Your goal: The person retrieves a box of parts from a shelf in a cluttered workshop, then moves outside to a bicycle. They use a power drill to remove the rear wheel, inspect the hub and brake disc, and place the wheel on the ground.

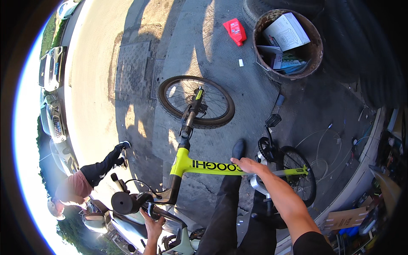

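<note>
A yellow-green Cooghi bicycle frame stretches across the view in front of me, leaning. My right hand grips its main tube near the seat end, thumb on the near face. At the lower left, my left hand is wrapped about the handlebar by the brake lever; part of its hold is hidden. The front wheel lies turned ahead of the frame, on the ground. Behind my right forearm are the crank and pedal and the rear wheel.
A rusty metal bin holds boxes and packaging. Beside it lies a red plastic bottle. Thin hoses trail on the ground at right. Another person stands by a scooter at left; parked cars line the road.
</note>
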Demonstrator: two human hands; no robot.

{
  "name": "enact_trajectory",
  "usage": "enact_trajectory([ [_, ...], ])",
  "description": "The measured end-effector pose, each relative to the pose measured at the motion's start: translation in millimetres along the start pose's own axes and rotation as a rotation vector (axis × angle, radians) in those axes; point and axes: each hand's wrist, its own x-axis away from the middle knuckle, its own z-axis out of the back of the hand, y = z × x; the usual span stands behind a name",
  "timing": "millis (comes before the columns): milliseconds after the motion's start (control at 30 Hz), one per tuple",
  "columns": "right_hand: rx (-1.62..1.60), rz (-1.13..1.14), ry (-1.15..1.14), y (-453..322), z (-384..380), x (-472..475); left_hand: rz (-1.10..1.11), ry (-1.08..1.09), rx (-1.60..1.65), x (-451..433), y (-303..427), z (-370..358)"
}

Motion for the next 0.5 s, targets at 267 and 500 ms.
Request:
enact_trajectory([
  [267, 0.086, -0.094, 0.154, -27, -13, 14, -0.216, -0.304, -0.395, -164, 71, 164],
  [500, 0.233, -0.104, 0.238, -38, -34, 20, -0.747, -0.549, -0.467, -290, 413, 25],
])
